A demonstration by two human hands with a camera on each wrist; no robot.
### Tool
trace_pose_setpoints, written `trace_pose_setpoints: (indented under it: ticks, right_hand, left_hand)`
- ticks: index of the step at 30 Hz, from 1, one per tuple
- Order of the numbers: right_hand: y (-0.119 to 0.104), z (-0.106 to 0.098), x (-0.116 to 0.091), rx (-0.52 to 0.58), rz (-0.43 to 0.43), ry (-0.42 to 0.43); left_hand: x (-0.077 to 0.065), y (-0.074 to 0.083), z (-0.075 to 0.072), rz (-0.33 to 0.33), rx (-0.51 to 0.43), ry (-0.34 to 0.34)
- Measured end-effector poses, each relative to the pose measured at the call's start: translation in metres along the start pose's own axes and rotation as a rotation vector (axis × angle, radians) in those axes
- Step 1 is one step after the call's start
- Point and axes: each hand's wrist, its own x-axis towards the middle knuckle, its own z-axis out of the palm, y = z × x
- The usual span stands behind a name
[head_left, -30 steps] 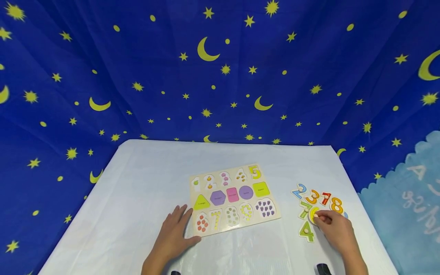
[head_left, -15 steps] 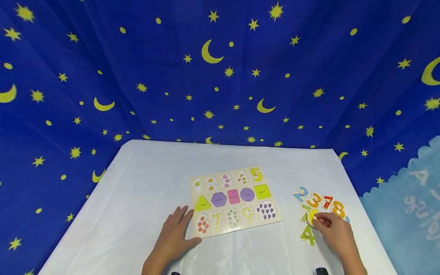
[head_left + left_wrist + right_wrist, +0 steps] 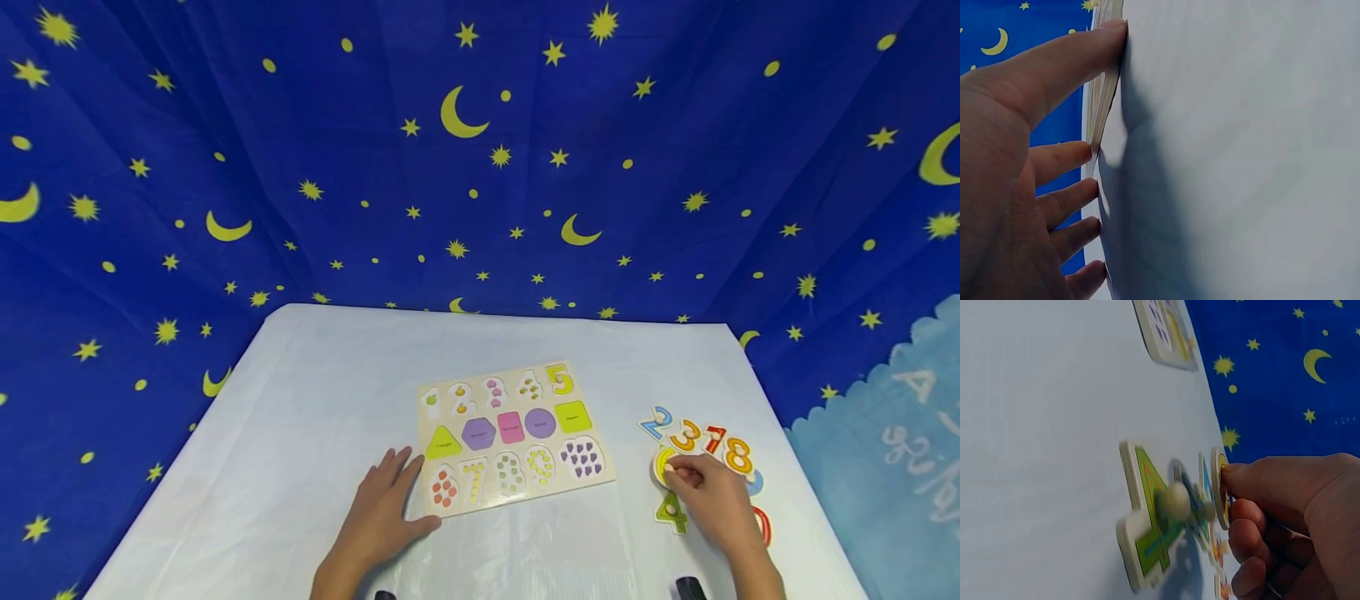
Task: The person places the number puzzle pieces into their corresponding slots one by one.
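So, R fingers (image 3: 688, 464) pinch yellow pc (image 3: 661, 468), red pc (image 3: 763, 525) part-hidden.

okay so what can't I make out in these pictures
Head view: the full number on the yellow piece, covered by the right hand.
Head view: the shape of the lower blue piece, mostly behind that hand.
Head view: the lower red piece's left side, same cause.
Right wrist view: most of the puzzle board, cut off by the top edge.
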Motion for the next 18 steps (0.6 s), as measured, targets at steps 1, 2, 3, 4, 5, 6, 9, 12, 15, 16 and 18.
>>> trace_pose_setpoints:
  ticks: [1,2,3,4,5,6,9,12,15,16,18]
  right_hand:
    - [-0.001,0.001,0.0,0.0,-0.015,0.003]
    - [-0.003,0.002,0.0,0.001,-0.028,0.004]
    - [-0.004,0.003,0.0,0.001,-0.038,0.006]
    - [-0.005,0.004,0.001,0.0,-0.047,0.008]
    - [-0.007,0.005,0.001,0.0,-0.051,0.01]
    - [-0.008,0.006,0.001,0.002,-0.054,0.009]
    - [-0.012,0.011,0.001,0.018,-0.058,0.01]
    - [-0.015,0.015,0.001,0.03,-0.063,0.006]
    - [-0.017,0.018,0.001,0.028,-0.07,0.01]
    - [-0.018,0.018,0.001,0.027,-0.073,0.013]
    - [-0.02,0.018,0.002,0.027,-0.078,0.013]
  left_hand:
    - [0.0,0.0,0.0,0.0,-0.002,0.0]
    - [0.0,0.0,0.0,-0.001,-0.002,-0.001]
    - [0.001,0.0,0.0,-0.002,-0.005,-0.003]
    - [0.001,-0.001,0.0,-0.003,-0.006,-0.006]
    - [0.001,-0.001,0.0,-0.003,-0.006,-0.009]
    - [0.001,-0.001,0.0,-0.004,-0.006,-0.012]
    - [0.001,-0.002,0.001,-0.009,0.002,-0.018]
    - [-0.001,-0.003,0.0,-0.01,0.008,-0.018]
    - [-0.001,-0.002,0.0,-0.007,0.0,-0.015]
    - [-0.001,-0.002,0.0,-0.005,-0.001,-0.015]
    - [0.001,-0.001,0.0,-0.002,-0.003,-0.014]
